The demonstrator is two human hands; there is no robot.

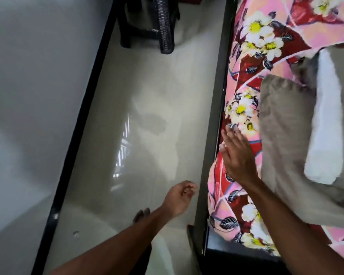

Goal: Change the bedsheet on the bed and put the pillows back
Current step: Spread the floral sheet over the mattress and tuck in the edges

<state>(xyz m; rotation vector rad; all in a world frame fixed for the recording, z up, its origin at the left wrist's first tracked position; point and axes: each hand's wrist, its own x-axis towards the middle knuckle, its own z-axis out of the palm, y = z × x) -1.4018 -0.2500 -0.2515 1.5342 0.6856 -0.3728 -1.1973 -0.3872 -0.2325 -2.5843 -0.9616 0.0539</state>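
Observation:
A pink and red floral bedsheet covers the mattress along the right side of the view. On it lie a taupe pillow and, over that, a grey and white pillow. My right hand lies flat with straight fingers on the sheet's side edge, just left of the taupe pillow. My left hand hangs over the floor beside the bed frame, fingers loosely curled, holding nothing. The sheet's lower corner bunches near the frame.
The dark bed frame runs up the middle right. Glossy pale floor lies between it and a white wall with a black skirting strip. A black woven chair stands at the far end. My bare foot is below.

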